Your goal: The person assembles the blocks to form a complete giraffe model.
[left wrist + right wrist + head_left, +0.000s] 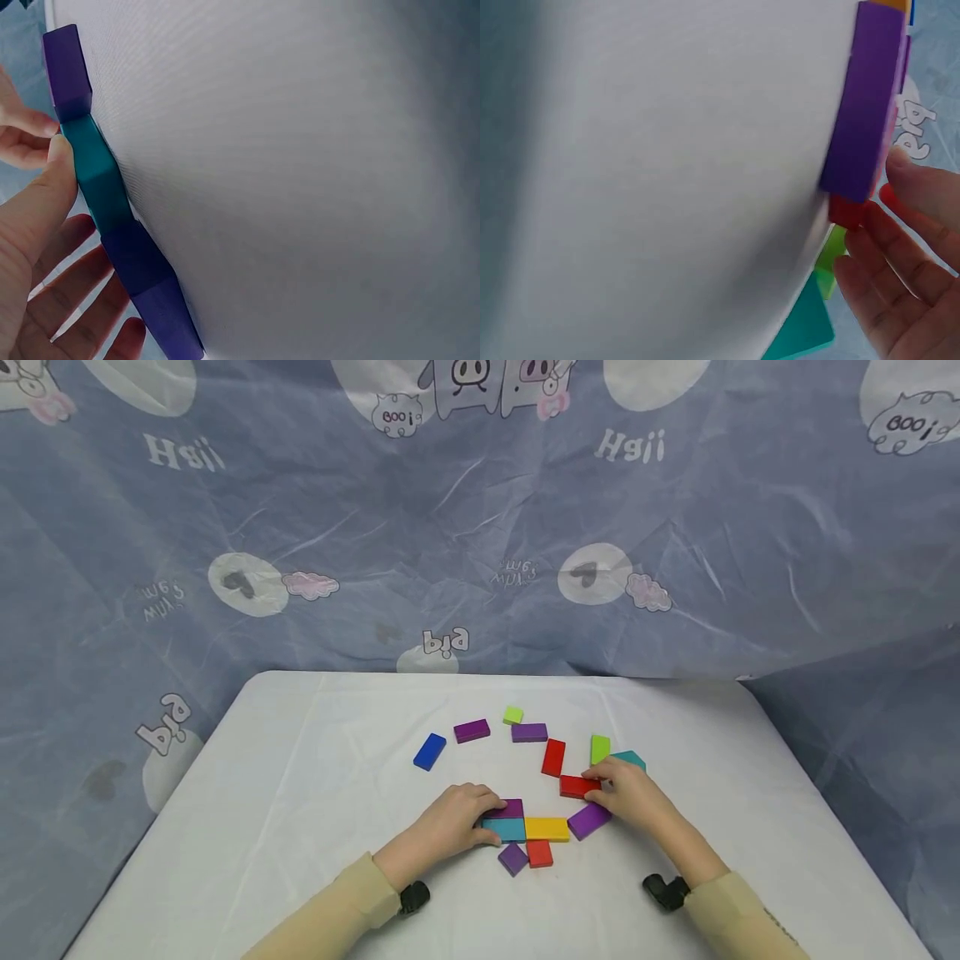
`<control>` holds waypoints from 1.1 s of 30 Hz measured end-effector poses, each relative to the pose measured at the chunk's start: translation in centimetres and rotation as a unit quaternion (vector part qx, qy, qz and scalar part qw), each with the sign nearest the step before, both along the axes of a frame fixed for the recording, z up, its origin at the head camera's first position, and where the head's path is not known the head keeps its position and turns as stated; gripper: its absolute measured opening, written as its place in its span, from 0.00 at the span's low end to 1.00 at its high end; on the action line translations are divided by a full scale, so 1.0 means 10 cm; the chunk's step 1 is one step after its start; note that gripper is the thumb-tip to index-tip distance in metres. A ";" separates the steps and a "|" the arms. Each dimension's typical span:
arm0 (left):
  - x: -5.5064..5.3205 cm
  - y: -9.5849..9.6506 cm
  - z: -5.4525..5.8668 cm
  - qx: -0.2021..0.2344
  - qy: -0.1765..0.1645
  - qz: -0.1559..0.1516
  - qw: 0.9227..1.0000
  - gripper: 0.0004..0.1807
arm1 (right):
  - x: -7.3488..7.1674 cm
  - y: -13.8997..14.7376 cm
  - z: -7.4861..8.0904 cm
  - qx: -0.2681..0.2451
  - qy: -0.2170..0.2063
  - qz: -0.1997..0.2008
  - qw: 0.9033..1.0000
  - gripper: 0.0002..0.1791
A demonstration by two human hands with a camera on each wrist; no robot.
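Note:
My left hand (444, 824) is at the left end of two stacked-side-by-side blocks, a purple block (513, 809) and a teal block (507, 831). Its fingers reach over the purple one, and the thumb lies against the near side of the teal one. To the right, my right hand (632, 791) pinches the right end of a red block (576, 787) between thumb and fingers. A violet block (589, 821) lies slanted just below that hand. In the right wrist view the violet block (862, 101) partly hides the red block (845, 211).
A yellow block (547, 829) adjoins the teal one, with a small red block (539, 853) and a violet square (513, 859) below. Farther back lie another red block (553, 757), a blue block (430, 752), purple blocks (472, 731), green pieces (600, 748) and a teal piece (630, 758).

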State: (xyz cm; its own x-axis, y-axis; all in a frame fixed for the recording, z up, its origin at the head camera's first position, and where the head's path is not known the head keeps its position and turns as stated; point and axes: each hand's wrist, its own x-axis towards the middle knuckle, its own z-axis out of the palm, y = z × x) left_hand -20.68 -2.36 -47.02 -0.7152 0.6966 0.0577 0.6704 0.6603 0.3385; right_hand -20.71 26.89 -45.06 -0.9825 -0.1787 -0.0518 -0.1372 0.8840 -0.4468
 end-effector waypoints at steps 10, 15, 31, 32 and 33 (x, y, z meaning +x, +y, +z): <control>0.00 -0.04 -0.02 0.009 0.004 0.001 1.000 0.26 | -0.06 0.00 -0.10 -0.002 -0.023 0.012 1.000 0.21; 0.00 -0.02 -0.03 0.000 0.002 -0.003 1.000 0.26 | -0.04 0.01 -0.10 0.006 -0.014 0.014 1.000 0.20; -0.02 0.01 -0.02 -0.011 -0.008 0.005 1.000 0.26 | 0.04 -0.38 0.04 -0.019 -0.021 0.061 0.998 0.20; -0.01 0.01 -0.02 -0.011 -0.009 0.004 1.000 0.26 | 0.04 -0.39 0.02 -0.017 -0.024 0.062 0.998 0.19; -0.01 0.01 -0.02 -0.011 -0.009 0.004 1.000 0.26 | 0.04 -0.40 0.01 -0.015 -0.027 0.062 0.998 0.19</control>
State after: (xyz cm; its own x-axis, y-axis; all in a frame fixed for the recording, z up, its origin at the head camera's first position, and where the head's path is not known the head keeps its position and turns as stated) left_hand -20.82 -2.22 -47.25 -0.7213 0.6920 0.0292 0.6590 0.6727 0.3364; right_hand -20.30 22.92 -45.01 -0.9489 -0.3005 -0.0961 -0.2195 0.8476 -0.4832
